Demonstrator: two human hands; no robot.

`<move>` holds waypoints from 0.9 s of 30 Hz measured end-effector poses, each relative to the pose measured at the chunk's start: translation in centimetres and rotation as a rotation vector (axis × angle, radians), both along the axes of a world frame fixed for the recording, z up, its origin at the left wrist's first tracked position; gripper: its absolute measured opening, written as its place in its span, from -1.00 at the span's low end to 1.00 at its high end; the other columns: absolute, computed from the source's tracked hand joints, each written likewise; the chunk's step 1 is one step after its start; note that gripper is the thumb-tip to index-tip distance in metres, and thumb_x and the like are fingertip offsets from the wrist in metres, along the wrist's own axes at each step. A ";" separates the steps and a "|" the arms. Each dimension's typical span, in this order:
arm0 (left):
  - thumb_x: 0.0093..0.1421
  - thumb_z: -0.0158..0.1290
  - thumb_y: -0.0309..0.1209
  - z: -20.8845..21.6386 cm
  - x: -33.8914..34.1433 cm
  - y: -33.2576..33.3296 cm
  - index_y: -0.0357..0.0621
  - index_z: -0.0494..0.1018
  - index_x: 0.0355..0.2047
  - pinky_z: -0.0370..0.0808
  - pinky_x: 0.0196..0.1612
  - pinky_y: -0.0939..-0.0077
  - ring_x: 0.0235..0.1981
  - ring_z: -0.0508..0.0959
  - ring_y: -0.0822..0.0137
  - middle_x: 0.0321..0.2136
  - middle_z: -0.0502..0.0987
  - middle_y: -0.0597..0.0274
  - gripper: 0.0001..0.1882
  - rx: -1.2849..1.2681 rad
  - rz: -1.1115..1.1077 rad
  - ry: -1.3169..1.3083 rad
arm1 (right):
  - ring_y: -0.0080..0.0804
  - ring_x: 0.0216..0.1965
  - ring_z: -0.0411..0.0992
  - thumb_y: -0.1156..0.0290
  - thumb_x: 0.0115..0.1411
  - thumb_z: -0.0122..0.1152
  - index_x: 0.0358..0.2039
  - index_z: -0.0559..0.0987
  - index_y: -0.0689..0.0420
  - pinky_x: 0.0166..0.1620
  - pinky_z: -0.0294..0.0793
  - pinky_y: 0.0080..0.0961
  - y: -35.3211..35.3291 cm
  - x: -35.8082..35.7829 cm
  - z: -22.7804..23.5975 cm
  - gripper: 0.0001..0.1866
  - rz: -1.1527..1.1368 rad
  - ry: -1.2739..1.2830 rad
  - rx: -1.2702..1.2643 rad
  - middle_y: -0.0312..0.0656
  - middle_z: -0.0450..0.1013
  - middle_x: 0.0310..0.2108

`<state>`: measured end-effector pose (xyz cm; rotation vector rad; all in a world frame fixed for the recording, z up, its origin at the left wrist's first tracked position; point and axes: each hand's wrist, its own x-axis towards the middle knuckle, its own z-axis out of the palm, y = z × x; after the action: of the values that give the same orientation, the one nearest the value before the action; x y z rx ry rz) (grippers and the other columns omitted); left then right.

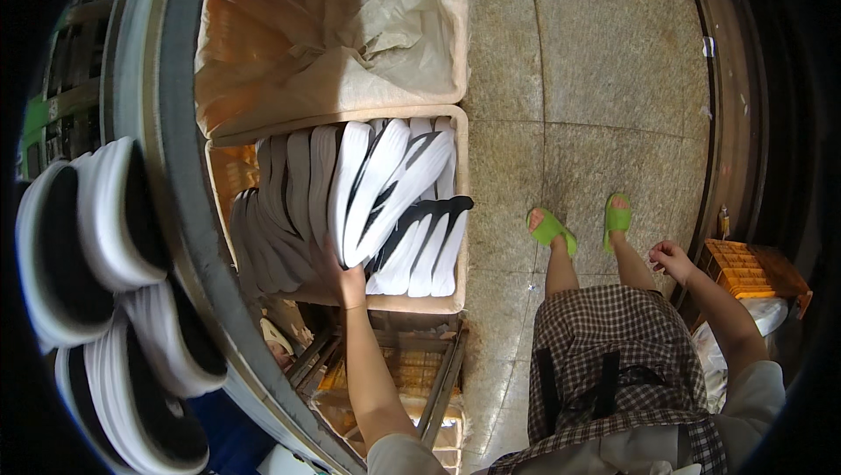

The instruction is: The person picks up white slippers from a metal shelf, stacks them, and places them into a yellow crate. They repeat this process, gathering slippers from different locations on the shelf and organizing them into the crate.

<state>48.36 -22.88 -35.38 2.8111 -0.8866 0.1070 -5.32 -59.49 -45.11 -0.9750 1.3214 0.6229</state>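
Note:
My left hand reaches into a cloth-lined basket and is closed around the near end of some white shoe soles, which fan out upward. Its fingers are partly hidden behind the soles. Packed upright around them are more white soles, those on the left in shadow. Several soles with black faces lean at the basket's right side. My right hand hangs out to the right, away from the basket, its fingers curled together with nothing visible in them.
Behind the packed basket stands another lined basket with a loose pale liner. Stacks of black-and-white soles lie left, beyond a grey metal rail. An orange crate sits right of me. My feet in green slippers are on the tiled floor.

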 end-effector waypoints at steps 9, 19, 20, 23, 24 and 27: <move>-0.39 0.45 -0.31 0.5 -0.2 -0.6 -0.27 -0.02 0.15 0.24 0.15 -0.02 0.17 0.10 -0.28 0.17 -0.01 -0.33 0.14 0.277 -0.087 -0.036 | -0.47 -0.39 0.38 0.29 0.17 0.14 -0.27 0.40 0.22 -0.29 0.41 -0.50 3.2 3.8 -4.0 -0.73 0.016 -0.225 -0.016 -0.22 0.38 -0.36; -0.24 0.37 -0.17 5.2 -4.8 -3.5 -0.01 -0.11 0.27 0.15 0.23 0.14 0.22 0.04 -0.23 0.25 -0.15 -0.29 0.15 0.377 0.228 0.115 | -0.49 -0.38 0.37 0.30 0.15 0.18 -0.25 0.44 0.25 -0.25 0.39 -0.53 1.8 3.6 0.3 -0.71 0.233 -0.406 -0.066 -0.26 0.41 -0.42; -0.15 0.31 -0.15 6.3 -6.5 -3.7 -0.03 -0.10 0.27 0.17 0.20 0.04 0.22 0.06 -0.24 0.25 -0.15 -0.26 0.07 0.168 0.311 0.293 | -0.47 -0.37 0.38 0.28 0.14 0.18 -0.25 0.44 0.26 -0.25 0.39 -0.52 0.8 2.3 0.6 -0.70 0.276 -0.384 -0.095 -0.24 0.42 -0.41; -0.04 0.23 -0.18 8.2 -14.0 -3.4 -0.05 -0.03 0.25 0.23 0.15 -0.02 0.22 0.08 -0.18 0.26 -0.14 -0.19 -0.08 0.141 0.223 0.119 | -0.35 -0.33 0.40 0.25 0.11 0.18 -0.25 0.45 0.27 -0.22 0.40 -0.44 -2.7 -1.5 1.1 -0.66 0.498 -0.244 -0.207 -0.14 0.45 -0.37; -0.01 0.21 -0.18 8.5 -17.2 -2.9 -0.06 0.00 0.24 0.26 0.13 -0.02 0.22 0.10 -0.15 0.26 -0.13 -0.17 -0.13 0.053 0.175 0.093 | -0.29 -0.31 0.41 0.23 0.09 0.18 -0.25 0.45 0.28 -0.21 0.41 -0.41 -3.7 -2.9 1.2 -0.64 0.581 -0.155 -0.252 -0.10 0.46 -0.35; 0.07 0.14 -0.14 9.0 -26.8 0.9 -0.10 0.06 0.22 0.28 0.10 0.01 0.21 0.14 -0.08 0.23 0.00 -0.16 -0.23 -0.023 0.089 0.553 | -0.13 -0.23 0.44 0.21 0.05 0.18 -0.17 0.46 0.31 -0.15 0.42 -0.32 -7.1 -7.7 1.9 -0.55 0.765 -0.046 -0.395 0.04 0.47 -0.26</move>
<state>21.54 -22.00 -26.35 2.6340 -0.6192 -0.6114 -12.99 -66.61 -43.17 -1.8413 1.0215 0.9175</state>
